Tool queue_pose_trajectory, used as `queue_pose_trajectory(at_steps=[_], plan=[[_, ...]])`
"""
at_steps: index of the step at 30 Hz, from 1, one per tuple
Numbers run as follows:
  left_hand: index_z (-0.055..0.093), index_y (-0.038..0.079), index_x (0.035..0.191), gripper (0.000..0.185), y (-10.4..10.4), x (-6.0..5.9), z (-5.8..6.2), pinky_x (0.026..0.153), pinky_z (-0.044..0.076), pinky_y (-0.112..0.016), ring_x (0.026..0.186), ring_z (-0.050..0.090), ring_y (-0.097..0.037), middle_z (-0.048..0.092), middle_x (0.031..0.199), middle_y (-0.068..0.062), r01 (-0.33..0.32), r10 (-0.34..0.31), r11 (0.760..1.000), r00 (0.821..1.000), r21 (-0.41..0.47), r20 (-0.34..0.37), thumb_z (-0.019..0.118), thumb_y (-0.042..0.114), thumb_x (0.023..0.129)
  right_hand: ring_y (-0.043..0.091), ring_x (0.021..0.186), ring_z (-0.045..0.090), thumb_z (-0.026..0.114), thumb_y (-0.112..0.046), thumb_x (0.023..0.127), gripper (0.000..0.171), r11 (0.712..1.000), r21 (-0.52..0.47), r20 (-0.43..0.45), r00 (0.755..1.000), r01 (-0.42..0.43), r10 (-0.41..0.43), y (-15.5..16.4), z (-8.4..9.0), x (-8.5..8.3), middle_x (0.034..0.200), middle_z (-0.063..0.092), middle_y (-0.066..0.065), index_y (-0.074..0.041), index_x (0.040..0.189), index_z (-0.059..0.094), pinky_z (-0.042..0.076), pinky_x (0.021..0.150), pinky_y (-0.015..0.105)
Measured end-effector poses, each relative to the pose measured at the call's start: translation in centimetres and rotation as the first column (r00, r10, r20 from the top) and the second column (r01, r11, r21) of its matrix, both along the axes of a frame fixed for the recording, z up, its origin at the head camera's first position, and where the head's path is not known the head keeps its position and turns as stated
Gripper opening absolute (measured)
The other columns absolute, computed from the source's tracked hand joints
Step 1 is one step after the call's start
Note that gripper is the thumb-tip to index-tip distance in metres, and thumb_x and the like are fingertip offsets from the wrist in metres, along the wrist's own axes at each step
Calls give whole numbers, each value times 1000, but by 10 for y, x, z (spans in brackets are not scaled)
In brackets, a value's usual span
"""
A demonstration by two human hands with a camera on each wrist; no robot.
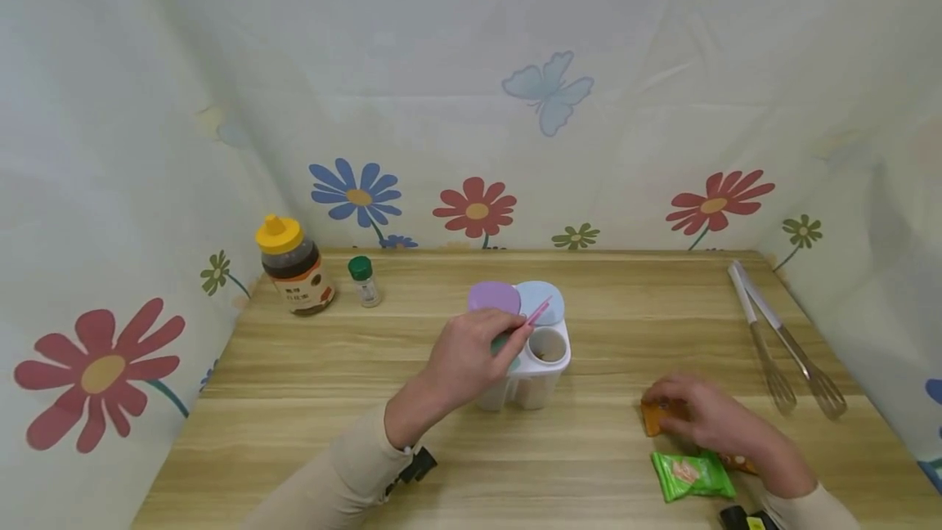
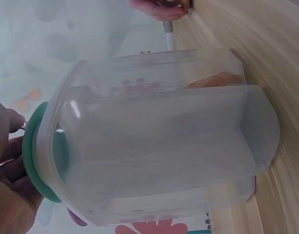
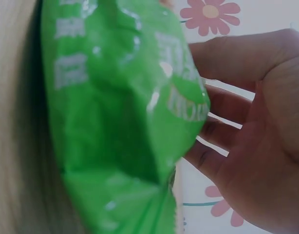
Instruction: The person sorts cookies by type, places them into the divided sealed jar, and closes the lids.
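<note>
My left hand (image 1: pixel 471 358) pinches a thin pink lid (image 1: pixel 540 311), seen nearly edge-on, over a clear multi-compartment storage container (image 2: pixel 178 131). Purple (image 1: pixel 493 297) and light blue (image 1: pixel 540 301) lids cover the rear compartments, and a green lid (image 2: pixel 37 151) lies under this hand. The front right compartment (image 1: pixel 548 345) is uncovered; something orange-brown (image 2: pixel 217 79) shows low inside. To the right, my blurred right hand (image 1: pixel 699 411) grips an orange snack packet (image 1: pixel 652 417). Just in front lies a green snack packet (image 1: pixel 692 474), which hides those fingertips in the right wrist view.
A honey jar (image 1: pixel 298 272) with a yellow cap and a green-capped shaker (image 1: pixel 364 280) stand at the back left. Metal tongs (image 1: pixel 783 342) lie along the right side. Another brown-orange packet (image 1: pixel 738 463) is partly covered by the green one. Patterned curtains border the table.
</note>
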State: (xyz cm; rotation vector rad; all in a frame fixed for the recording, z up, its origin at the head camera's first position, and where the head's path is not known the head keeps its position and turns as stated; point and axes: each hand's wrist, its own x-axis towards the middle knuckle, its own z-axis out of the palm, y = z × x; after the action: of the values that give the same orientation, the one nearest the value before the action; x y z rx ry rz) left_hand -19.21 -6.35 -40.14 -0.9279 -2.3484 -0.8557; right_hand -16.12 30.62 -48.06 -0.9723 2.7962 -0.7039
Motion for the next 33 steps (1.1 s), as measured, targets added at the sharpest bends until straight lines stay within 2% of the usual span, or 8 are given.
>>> queue_pose_trajectory(at_steps=[3, 8, 17, 24, 33], plan=[[75, 12, 96, 13, 0, 0, 0, 69, 56, -22, 77, 67, -5, 73, 87, 3, -2, 2, 1000, 1000, -2, 9, 70, 23, 91, 12, 99, 61, 76, -13, 83, 32, 999, 37, 33, 999, 14, -15, -1, 0, -1, 111, 66, -6, -17, 114, 68, 53, 81, 34], [75, 12, 96, 13, 1, 0, -1, 69, 56, -22, 77, 67, -6, 73, 87, 3, 10, -10, 1000, 1000, -4, 11, 70, 23, 91, 16, 101, 62, 73, -7, 83, 41, 997, 61, 94, 994, 43, -49, 0, 0, 0, 117, 66, 2, -10, 123, 64, 54, 82, 35], [75, 11, 95, 12, 0, -1, -4, 71, 56, -25, 78, 68, -7, 73, 87, 2, 4, -4, 1000, 1000, 8, -21, 72, 21, 89, 22, 103, 60, 72, -1, 81, 43, 990, 115, 85, 992, 84, -94, -11, 2, -2, 113, 65, 0, -9, 122, 65, 52, 85, 42], [75, 11, 95, 12, 0, -1, -5, 69, 56, -24, 77, 67, -7, 73, 87, 2, 9, -9, 1000, 1000, 6, -13, 71, 21, 89, 18, 97, 59, 71, 4, 78, 41, 986, 133, 94, 990, 97, -110, -16, 4, -3, 107, 65, -2, -7, 117, 66, 51, 81, 36], [75, 11, 95, 12, -1, -1, -1, 69, 56, -24, 77, 67, -7, 73, 86, 1, 9, -9, 1000, 1000, 3, -9, 71, 21, 89, 12, 89, 56, 74, 5, 74, 33, 986, 137, 113, 988, 92, -108, -16, 4, -7, 95, 61, -10, -18, 96, 65, 49, 75, 34]])
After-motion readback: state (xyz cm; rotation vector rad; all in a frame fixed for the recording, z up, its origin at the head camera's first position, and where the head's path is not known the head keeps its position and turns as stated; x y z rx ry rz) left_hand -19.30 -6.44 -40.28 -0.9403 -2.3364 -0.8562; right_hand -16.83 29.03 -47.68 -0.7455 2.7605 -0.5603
